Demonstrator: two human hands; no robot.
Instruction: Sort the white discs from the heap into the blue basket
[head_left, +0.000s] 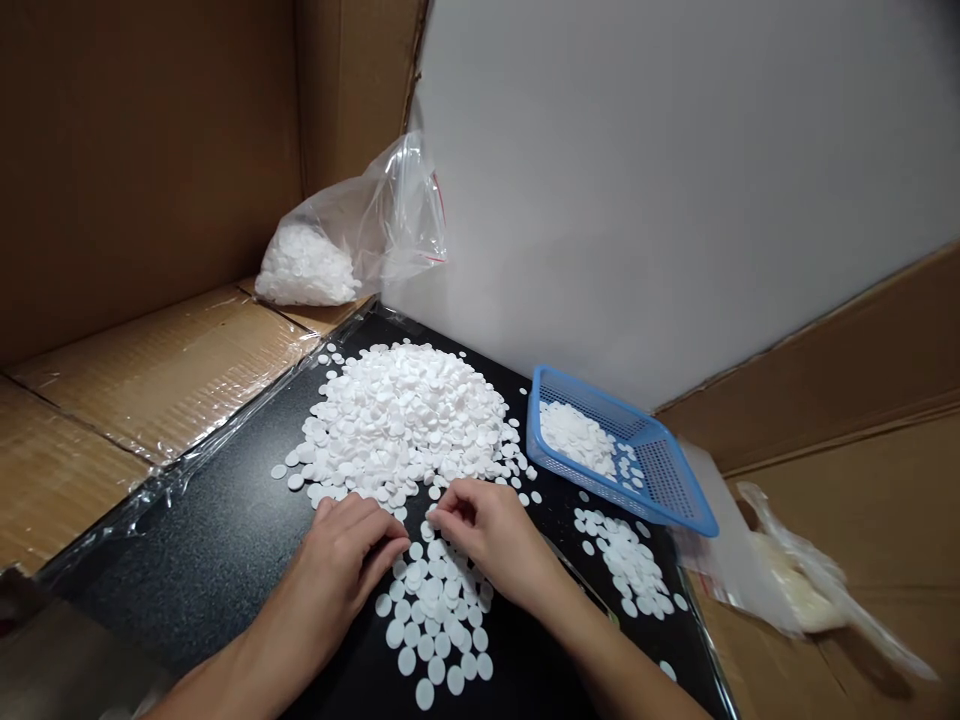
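Hundreds of flat white round discs (405,420) heaped on black surface (210,540). I see left hand (349,555) resting among them, grip curled; right hand (487,535) fingertips pinched on one disc.

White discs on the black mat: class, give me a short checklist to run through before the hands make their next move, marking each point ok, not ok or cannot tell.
1. Big pile of white discs lies within reach just beyond both hands: ok.
2. Left hand and right hand both over the small spread of discs: ok.
3. Right hand fingertips pinching a disc: cannot tell.
4. Blue basket has spare room: ok.
5. All discs lie on the black mat: ok.
6. Clear bag sealed: cannot tell.
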